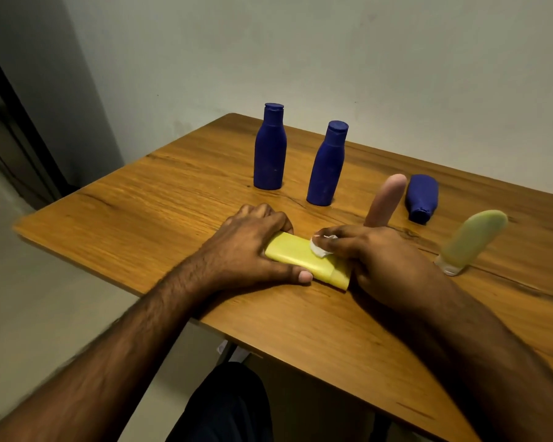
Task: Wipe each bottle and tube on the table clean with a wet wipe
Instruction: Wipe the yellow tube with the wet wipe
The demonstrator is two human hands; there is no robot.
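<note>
Bottles (268, 148) behind tube (304, 258), on table (141, 202).

Bare forearms, dark trousers

We see both forearms uncovered, with no sleeves, watch or rings in view; the left hand (253, 250) and right hand (383, 260) wear no gloves, the forearms show dark hair, and a knee in dark, navy-looking fabric (227, 406) appears at the bottom edge.

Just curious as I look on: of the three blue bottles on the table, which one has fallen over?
The blue bottle on the right, beside the pink tube, lies on its side with its cap toward the person. The other two blue bottles stand upright.
</note>
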